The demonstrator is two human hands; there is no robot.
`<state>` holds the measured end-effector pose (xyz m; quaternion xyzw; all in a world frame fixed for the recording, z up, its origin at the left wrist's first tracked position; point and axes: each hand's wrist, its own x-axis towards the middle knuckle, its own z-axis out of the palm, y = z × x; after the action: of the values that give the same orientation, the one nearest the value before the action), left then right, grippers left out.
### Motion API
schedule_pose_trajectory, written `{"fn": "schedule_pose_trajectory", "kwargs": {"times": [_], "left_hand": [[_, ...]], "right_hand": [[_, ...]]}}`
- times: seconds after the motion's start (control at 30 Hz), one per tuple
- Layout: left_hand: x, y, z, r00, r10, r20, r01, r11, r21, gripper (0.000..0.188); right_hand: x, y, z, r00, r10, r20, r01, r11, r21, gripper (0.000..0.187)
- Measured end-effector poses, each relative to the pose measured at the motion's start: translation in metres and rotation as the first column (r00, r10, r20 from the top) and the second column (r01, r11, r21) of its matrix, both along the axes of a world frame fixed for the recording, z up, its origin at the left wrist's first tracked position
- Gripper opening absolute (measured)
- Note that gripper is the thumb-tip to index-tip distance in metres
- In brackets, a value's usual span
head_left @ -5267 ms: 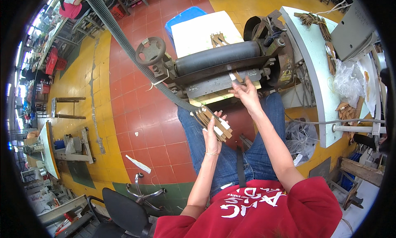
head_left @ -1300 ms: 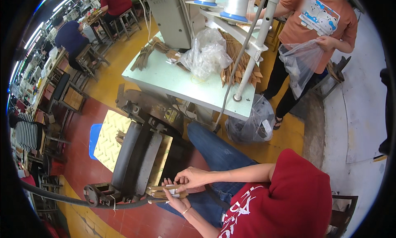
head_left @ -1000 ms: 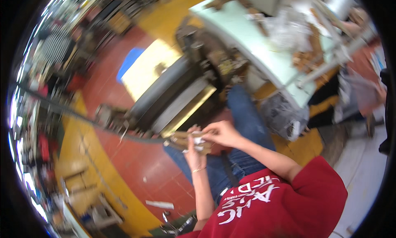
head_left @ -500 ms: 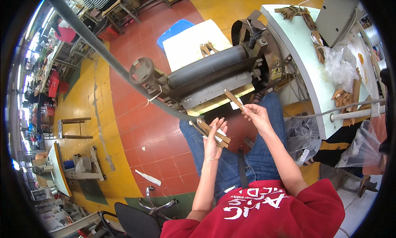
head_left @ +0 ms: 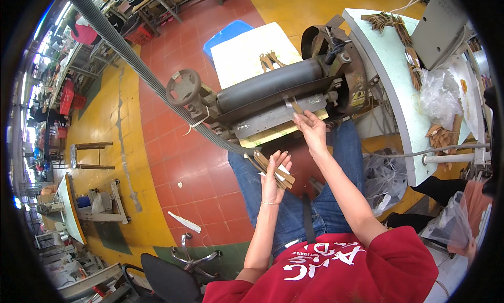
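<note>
A bundle of flat brown strips, with white pieces among them, is gripped in my left hand above my lap. My right hand pinches one brown strip near its end. That strip lies over the grey metal plate at the front of a roller machine, and its far tip reaches the dark bar under the black roller. Behind the roller, several brown strips rest on a white board.
A rusty handwheel and a grey corrugated hose stand at the machine's left. To the right, a pale table bears brown bundles and a clear plastic bag. A black chair is at lower left.
My right hand has moved forward and slightly left, carrying its strip from in front of the metal plate onto it, up to the roller. My left hand stays nearly still with the bundle.
</note>
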<state>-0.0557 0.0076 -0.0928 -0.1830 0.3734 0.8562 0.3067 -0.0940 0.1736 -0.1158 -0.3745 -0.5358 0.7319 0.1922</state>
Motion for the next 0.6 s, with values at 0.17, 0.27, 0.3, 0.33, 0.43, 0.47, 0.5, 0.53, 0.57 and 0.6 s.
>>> {"fn": "schedule_pose_trajectory", "kwargs": {"times": [0.17, 0.27, 0.3, 0.33, 0.43, 0.47, 0.5, 0.53, 0.57, 0.6], "left_hand": [[-0.006, -0.001, 0.001, 0.999, 0.03, -0.037, -0.026, 0.992, 0.122, 0.05], [-0.008, 0.002, 0.001, 0.991, -0.001, -0.131, 0.023, 0.986, 0.167, 0.051], [-0.008, 0.005, 0.001, 0.99, -0.008, -0.138, 0.027, 0.99, 0.138, 0.05], [-0.007, 0.006, 0.003, 0.987, -0.019, -0.158, 0.042, 0.989, 0.143, 0.048], [-0.006, 0.011, 0.009, 0.974, -0.085, -0.208, 0.104, 0.991, 0.079, 0.048], [-0.005, 0.012, 0.012, 0.971, -0.106, -0.216, 0.124, 0.99, 0.071, 0.048], [-0.004, 0.012, 0.014, 0.965, -0.122, -0.234, 0.143, 0.987, 0.073, 0.048], [-0.004, 0.012, 0.016, 0.97, -0.12, -0.212, 0.138, 0.988, 0.073, 0.049], [-0.003, 0.012, 0.017, 0.973, -0.113, -0.199, 0.132, 0.988, 0.082, 0.049], [-0.003, 0.012, 0.017, 0.975, -0.107, -0.193, 0.128, 0.987, 0.1, 0.05]], "right_hand": [[0.052, -0.026, 0.029, 0.952, 0.266, 0.151, -0.3, 0.906, 0.299, 0.051], [0.086, -0.029, 0.045, 0.836, 0.517, 0.185, -0.534, 0.843, 0.06, 0.031], [0.092, -0.031, 0.048, 0.832, 0.533, 0.154, -0.549, 0.831, 0.089, 0.028], [0.098, -0.03, 0.051, 0.83, 0.533, 0.166, -0.552, 0.829, 0.096, 0.026], [0.098, -0.027, 0.054, 0.844, 0.513, 0.156, -0.529, 0.845, 0.082, 0.021], [0.097, -0.026, 0.055, 0.849, 0.496, 0.18, -0.512, 0.858, 0.048, 0.02], [0.096, -0.025, 0.055, 0.848, 0.5, 0.178, -0.515, 0.856, 0.049, 0.017], [0.096, -0.024, 0.055, 0.852, 0.497, 0.163, -0.515, 0.852, 0.092, 0.017], [0.096, -0.023, 0.056, 0.856, 0.488, 0.17, -0.509, 0.853, 0.114, 0.016], [0.097, -0.022, 0.056, 0.855, 0.476, 0.205, -0.504, 0.857, 0.112, 0.016]]}}
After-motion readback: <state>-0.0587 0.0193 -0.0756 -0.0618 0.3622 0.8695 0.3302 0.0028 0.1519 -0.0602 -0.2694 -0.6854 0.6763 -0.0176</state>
